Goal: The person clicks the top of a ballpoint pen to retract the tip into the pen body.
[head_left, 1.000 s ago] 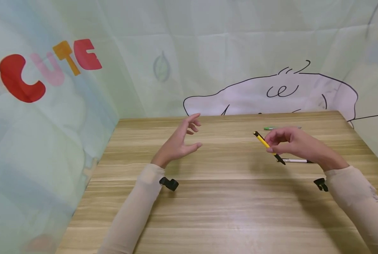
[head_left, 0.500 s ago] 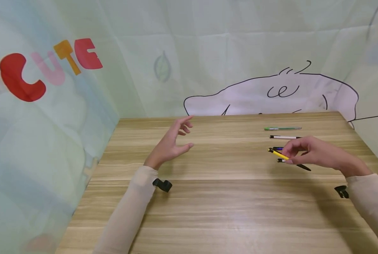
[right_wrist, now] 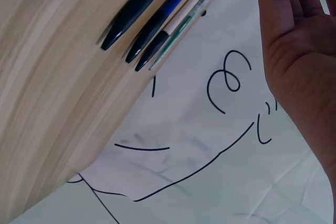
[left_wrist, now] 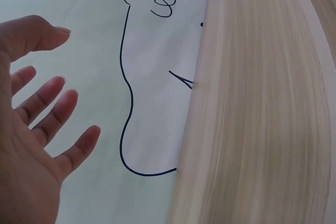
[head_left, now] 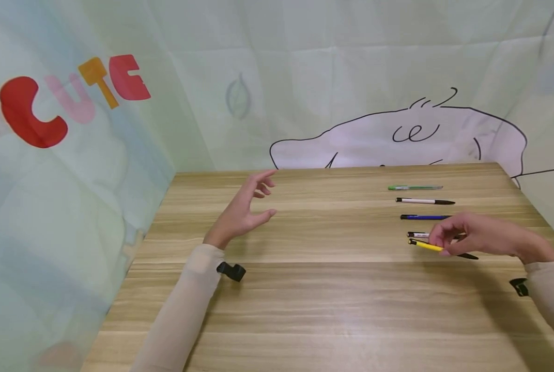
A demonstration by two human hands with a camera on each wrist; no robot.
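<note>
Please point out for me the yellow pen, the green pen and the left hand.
yellow pen (head_left: 424,245): head view, on its yellow barrel, left of the right hand's fingers.
green pen (head_left: 414,187): head view, middle of its barrel.
left hand (head_left: 240,214): head view, on the palm.

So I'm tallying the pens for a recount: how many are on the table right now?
5, in a row on the table's right side: green pen farthest back, white pen, blue pen, another white one partly behind the right hand, and the yellow pen it pinches.
</note>
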